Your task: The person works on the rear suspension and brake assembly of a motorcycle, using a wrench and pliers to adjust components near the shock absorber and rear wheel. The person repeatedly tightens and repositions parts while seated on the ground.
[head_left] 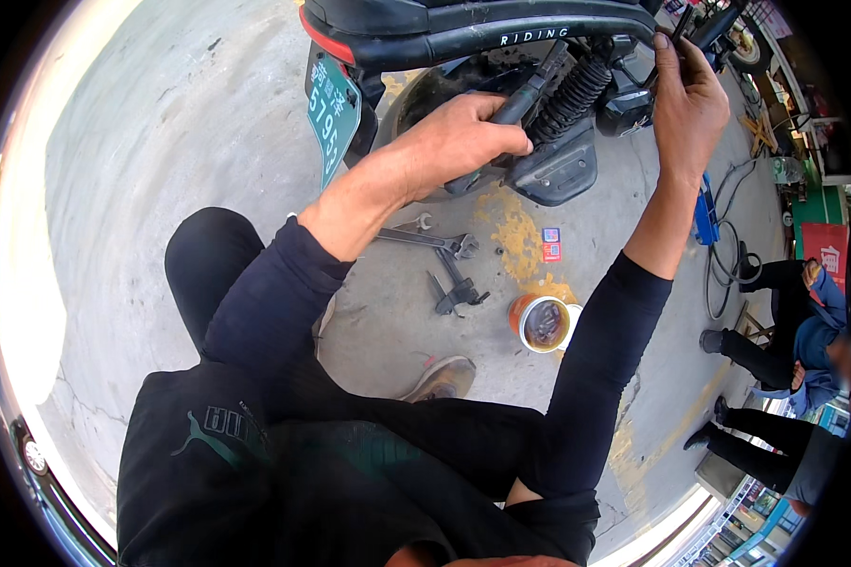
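A two-wheeler with a black tail trim (pixel 501 38), a green plate (pixel 332 115) and a black coil-spring shock absorber (pixel 573 94) stands in front of me. My left hand (pixel 463 142) is closed around a long dark bar-shaped tool (pixel 529 90), which slants up beside the spring; its exact kind is unclear. Higher up on the right, my right hand (pixel 690 104) has its fingers bent together at the front end of the trim. What they grip there is partly hidden. Below the shock absorber hangs a dark flat cover (pixel 558 172).
On the concrete lie an adjustable wrench (pixel 461 248), a smaller open-end wrench (pixel 424 221), a dark metal tool (pixel 459 291) and small red-and-blue packets (pixel 551 236). A tub (pixel 545 323) holds dark liquid. People sit at right near a coiled hose (pixel 723 269).
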`<state>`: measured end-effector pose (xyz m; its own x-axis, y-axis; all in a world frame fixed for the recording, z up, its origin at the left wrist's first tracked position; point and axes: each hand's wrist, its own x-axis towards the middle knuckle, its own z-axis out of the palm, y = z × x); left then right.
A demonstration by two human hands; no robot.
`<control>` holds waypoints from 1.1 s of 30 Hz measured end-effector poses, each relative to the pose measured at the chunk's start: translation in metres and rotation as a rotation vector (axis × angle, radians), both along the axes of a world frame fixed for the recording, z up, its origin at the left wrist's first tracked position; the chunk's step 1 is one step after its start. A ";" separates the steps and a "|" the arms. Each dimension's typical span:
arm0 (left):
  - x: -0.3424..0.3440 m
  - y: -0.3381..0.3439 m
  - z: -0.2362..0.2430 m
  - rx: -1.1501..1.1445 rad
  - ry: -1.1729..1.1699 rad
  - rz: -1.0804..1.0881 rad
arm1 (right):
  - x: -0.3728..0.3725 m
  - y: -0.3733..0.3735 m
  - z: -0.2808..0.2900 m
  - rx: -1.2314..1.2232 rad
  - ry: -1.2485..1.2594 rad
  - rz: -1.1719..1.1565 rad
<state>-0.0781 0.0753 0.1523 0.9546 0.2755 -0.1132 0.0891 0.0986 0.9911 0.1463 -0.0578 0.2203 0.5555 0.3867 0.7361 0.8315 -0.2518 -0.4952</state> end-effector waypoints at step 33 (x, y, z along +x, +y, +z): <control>0.056 0.017 -0.004 0.120 0.026 -0.037 | -0.009 0.006 -0.018 0.135 0.158 0.133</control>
